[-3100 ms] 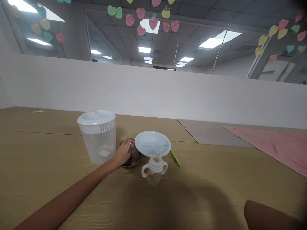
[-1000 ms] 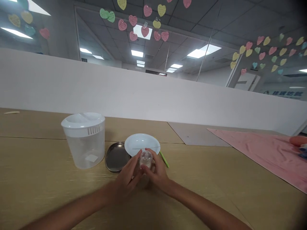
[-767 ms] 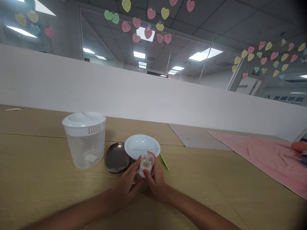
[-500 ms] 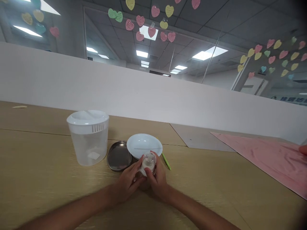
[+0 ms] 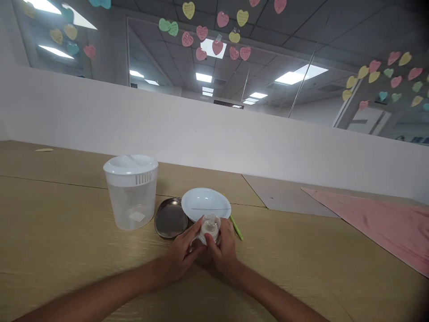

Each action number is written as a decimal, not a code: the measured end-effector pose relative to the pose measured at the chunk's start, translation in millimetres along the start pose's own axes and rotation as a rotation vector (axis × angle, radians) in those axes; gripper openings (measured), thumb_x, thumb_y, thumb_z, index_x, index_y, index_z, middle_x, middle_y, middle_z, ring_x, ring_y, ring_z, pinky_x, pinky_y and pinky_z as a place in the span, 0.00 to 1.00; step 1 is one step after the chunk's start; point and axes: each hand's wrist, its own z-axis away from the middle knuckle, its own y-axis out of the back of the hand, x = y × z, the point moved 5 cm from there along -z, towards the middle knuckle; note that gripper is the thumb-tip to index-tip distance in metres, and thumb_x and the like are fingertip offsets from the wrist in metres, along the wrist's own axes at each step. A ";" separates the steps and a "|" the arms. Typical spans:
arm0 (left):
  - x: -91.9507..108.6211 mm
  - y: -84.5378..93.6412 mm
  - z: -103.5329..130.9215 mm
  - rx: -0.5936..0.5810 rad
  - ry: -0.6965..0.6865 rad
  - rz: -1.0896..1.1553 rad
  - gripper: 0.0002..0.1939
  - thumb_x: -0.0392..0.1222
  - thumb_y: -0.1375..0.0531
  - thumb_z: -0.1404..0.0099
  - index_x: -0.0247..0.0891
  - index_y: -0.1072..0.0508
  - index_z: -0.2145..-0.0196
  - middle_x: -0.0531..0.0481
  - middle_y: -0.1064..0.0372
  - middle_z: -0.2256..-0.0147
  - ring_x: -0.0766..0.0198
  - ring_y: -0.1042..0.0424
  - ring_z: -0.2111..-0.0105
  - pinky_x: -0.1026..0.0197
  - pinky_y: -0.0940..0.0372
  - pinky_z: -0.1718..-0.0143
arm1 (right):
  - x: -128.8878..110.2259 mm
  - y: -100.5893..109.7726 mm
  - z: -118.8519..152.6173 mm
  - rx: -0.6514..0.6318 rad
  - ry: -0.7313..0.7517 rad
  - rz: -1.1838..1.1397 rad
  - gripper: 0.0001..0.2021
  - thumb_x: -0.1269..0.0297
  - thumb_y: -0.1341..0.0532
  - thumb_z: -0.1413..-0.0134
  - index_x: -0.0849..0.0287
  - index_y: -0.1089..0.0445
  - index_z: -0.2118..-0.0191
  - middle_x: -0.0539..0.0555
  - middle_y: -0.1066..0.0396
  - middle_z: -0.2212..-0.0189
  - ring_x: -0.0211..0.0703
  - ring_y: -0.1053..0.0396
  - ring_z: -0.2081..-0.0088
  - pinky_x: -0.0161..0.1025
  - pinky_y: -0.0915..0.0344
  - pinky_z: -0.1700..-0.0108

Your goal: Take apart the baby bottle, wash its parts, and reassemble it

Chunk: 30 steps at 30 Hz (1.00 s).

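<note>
Between my hands is a baby bottle (image 5: pixel 210 226) with a clear domed cap, a white collar and what looks like a handle at its left side. My left hand (image 5: pixel 182 250) is closed around its left and lower side. My right hand (image 5: pixel 224 250) grips the right side, thumb pressed on the front of the collar and fingers behind the cap. Most of the bottle's body is hidden by my hands. Just beyond them stands a white bowl (image 5: pixel 204 197) with a thin straight stick across it. A dark metal tray (image 5: pixel 170 219) lies to its left.
A translucent bucket with a white lid (image 5: pixel 132 192) stands on the left. A green pen-like stick (image 5: pixel 236 228) lies right of the bowl. Pink cloth (image 5: pixel 375 219) covers the table's right side, beside a grey panel (image 5: pixel 278 197). A low white wall (image 5: pixel 187 134) runs along the back.
The view has turned slightly left, so things appear farther right. My right fingers have shifted a little around the cap. Another person's fingertips at the right edge are out of view.
</note>
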 end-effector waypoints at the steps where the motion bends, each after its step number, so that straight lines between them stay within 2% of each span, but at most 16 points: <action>1: -1.4 -0.9 0.5 -0.005 0.003 -0.003 0.30 0.42 0.48 0.35 0.40 0.54 0.39 0.43 0.48 0.41 0.57 0.43 0.44 0.55 0.46 0.43 | -0.6 0.3 -0.6 0.004 -0.002 -0.002 0.09 0.57 0.48 0.45 0.58 0.40 0.67 0.53 0.38 0.70 0.44 0.42 0.66 0.42 0.44 0.64; 5: -0.7 -2.6 -0.5 -0.024 0.011 0.010 0.28 0.41 0.48 0.36 0.40 0.53 0.40 0.42 0.46 0.42 0.56 0.42 0.45 0.54 0.45 0.44 | 0.3 -1.1 -0.3 -0.002 -0.022 -0.057 0.11 0.56 0.48 0.44 0.58 0.39 0.65 0.53 0.39 0.69 0.44 0.42 0.65 0.42 0.44 0.63; 8: 6.5 -0.9 -4.8 -0.035 -0.002 0.057 0.28 0.40 0.47 0.37 0.38 0.51 0.41 0.39 0.46 0.43 0.55 0.41 0.46 0.53 0.44 0.46 | 3.0 -3.0 3.3 -0.009 -0.007 -0.115 0.13 0.55 0.51 0.43 0.57 0.39 0.59 0.54 0.39 0.64 0.45 0.42 0.62 0.44 0.43 0.60; 12: 7.6 -3.6 -8.5 -0.090 0.010 0.088 0.37 0.43 0.39 0.44 0.38 0.53 0.41 0.38 0.47 0.43 0.51 0.43 0.45 0.51 0.44 0.46 | 7.9 -3.8 7.6 0.003 0.004 -0.143 0.16 0.56 0.51 0.43 0.56 0.43 0.51 0.56 0.41 0.59 0.47 0.42 0.57 0.47 0.42 0.56; 14: 1.6 -5.9 -8.3 -0.087 0.058 0.079 0.41 0.43 0.37 0.47 0.38 0.53 0.41 0.39 0.46 0.44 0.51 0.43 0.46 0.52 0.45 0.46 | 9.9 -4.1 8.2 -0.002 0.000 -0.141 0.15 0.56 0.51 0.43 0.55 0.43 0.51 0.56 0.41 0.59 0.47 0.42 0.57 0.47 0.42 0.56; 19: -6.2 -9.6 -8.3 -0.111 0.171 0.085 0.36 0.41 0.39 0.46 0.38 0.49 0.43 0.42 0.39 0.47 0.53 0.37 0.50 0.53 0.42 0.48 | 11.8 -4.3 6.7 -0.030 0.004 -0.120 0.13 0.57 0.50 0.43 0.56 0.41 0.55 0.55 0.40 0.62 0.46 0.41 0.59 0.46 0.42 0.57; 23: -0.6 -7.3 -10.8 -0.130 0.190 0.126 0.34 0.40 0.39 0.46 0.38 0.49 0.44 0.42 0.38 0.48 0.56 0.35 0.53 0.56 0.39 0.51 | 11.1 -3.3 5.4 -0.030 -0.002 -0.121 0.13 0.57 0.50 0.43 0.58 0.41 0.56 0.55 0.39 0.62 0.46 0.41 0.60 0.46 0.41 0.58; 27: 0.4 -6.6 -11.4 -0.138 0.190 0.154 0.34 0.38 0.40 0.46 0.38 0.49 0.43 0.43 0.39 0.48 0.57 0.36 0.52 0.56 0.40 0.51 | 7.5 -1.7 3.9 -0.029 -0.008 -0.135 0.14 0.56 0.50 0.43 0.59 0.40 0.57 0.55 0.39 0.63 0.45 0.40 0.61 0.44 0.40 0.59; 30: -4.1 -8.6 -8.9 -0.144 0.203 0.133 0.35 0.37 0.41 0.45 0.37 0.51 0.42 0.42 0.42 0.46 0.55 0.38 0.49 0.53 0.42 0.48 | 8.2 -1.8 3.9 -0.041 -0.090 -0.218 0.12 0.56 0.49 0.43 0.58 0.39 0.59 0.54 0.38 0.64 0.43 0.39 0.63 0.42 0.39 0.60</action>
